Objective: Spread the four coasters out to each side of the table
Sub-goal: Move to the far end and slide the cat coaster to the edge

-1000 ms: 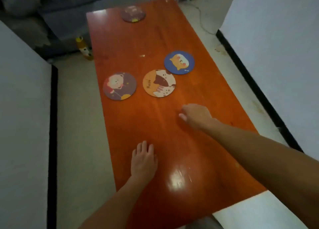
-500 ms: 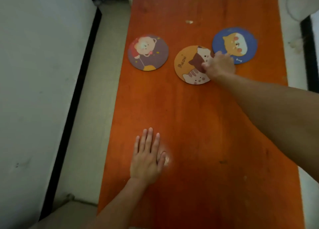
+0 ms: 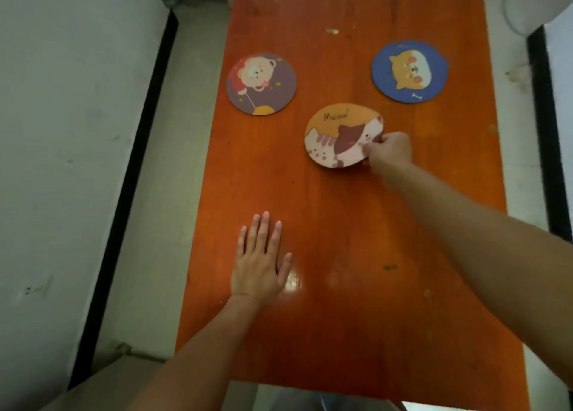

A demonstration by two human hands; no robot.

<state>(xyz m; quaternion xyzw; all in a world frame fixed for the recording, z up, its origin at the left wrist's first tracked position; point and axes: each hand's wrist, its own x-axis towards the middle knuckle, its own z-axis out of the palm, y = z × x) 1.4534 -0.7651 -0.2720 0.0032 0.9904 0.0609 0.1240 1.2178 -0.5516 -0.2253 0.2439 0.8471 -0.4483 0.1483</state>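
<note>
Orange table point(image 3: 341, 286) — right hand point(image 3: 389, 152) (fingertips hidden) pinches cat coaster point(image 3: 339, 134).

One word can be read: "Meow", handwritten in dark letters on the orange upper part of the cat coaster point(image 3: 342, 134), above the drawn cat. No lettering is seen on the bear coaster point(image 3: 261, 83) or the blue dog coaster point(image 3: 410, 71). No other text is legible.
</note>
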